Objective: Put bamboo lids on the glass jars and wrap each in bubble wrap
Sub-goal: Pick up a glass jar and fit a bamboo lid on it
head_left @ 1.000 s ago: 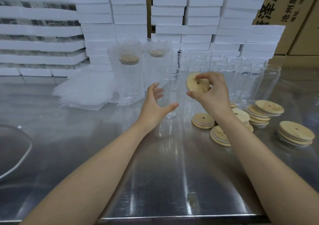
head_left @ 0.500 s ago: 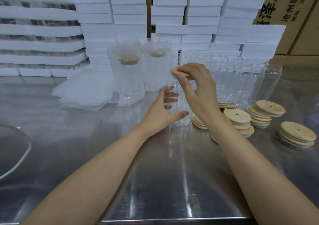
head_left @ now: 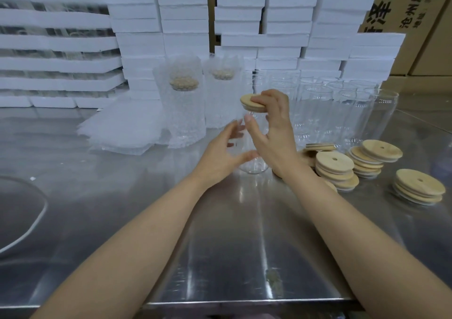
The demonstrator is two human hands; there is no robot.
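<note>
My right hand (head_left: 274,132) pinches a bamboo lid (head_left: 252,102), tilted at the mouth of a clear glass jar (head_left: 254,147) mid-table, while my left hand (head_left: 220,154) cups wide beside it; pressed down crooked, I judge the lid could jam or topple the loosely steadied jar.

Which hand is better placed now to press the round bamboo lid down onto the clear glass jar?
Right. The right hand pinches the round bamboo lid over the mouth of the clear glass jar; the open left hand only flanks the jar.
</note>
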